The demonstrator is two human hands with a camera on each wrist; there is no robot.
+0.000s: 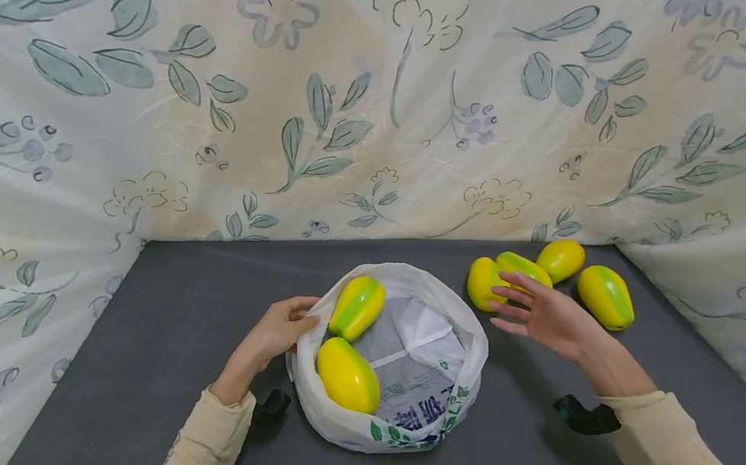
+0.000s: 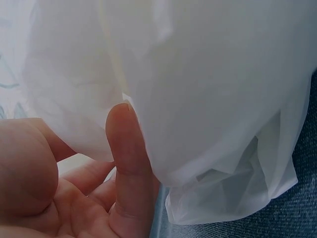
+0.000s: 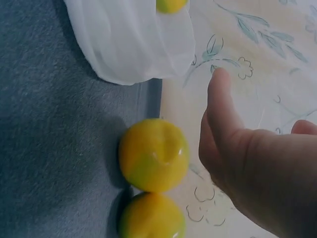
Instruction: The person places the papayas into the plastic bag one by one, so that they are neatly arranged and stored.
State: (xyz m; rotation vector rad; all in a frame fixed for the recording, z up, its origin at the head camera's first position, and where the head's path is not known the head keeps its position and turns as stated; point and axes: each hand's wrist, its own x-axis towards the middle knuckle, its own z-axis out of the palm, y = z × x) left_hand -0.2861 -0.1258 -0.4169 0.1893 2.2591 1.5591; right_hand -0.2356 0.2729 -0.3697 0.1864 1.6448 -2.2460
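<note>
A white plastic bag [image 1: 470, 332] stands wide open on the dark cloth, its rim folded outward. Two yellow-green papayas [image 1: 349, 377] lie inside against its left wall. At the bag's left rim, my left hand [image 1: 280, 327] pinches the plastic; the left wrist view has its thumb [image 2: 130, 148] against the thin film [image 2: 213, 99]. My right hand [image 1: 552, 319] hovers to the right of the bag with fingers spread, holding nothing. Beyond its fingertips, partly covered by them, sits a papaya [image 1: 481, 285]. In the right wrist view the hand [image 3: 247, 153] is beside a papaya [image 3: 153, 154].
More papayas [image 1: 561, 261] are grouped at the right back, one [image 1: 605, 298] nearer the table's right edge. A dark grey cloth [image 1: 139, 366] covers the table. Floral fabric [image 1: 341, 75] hangs behind and along both sides. Black wrist straps [image 1: 587, 417] show near both cuffs.
</note>
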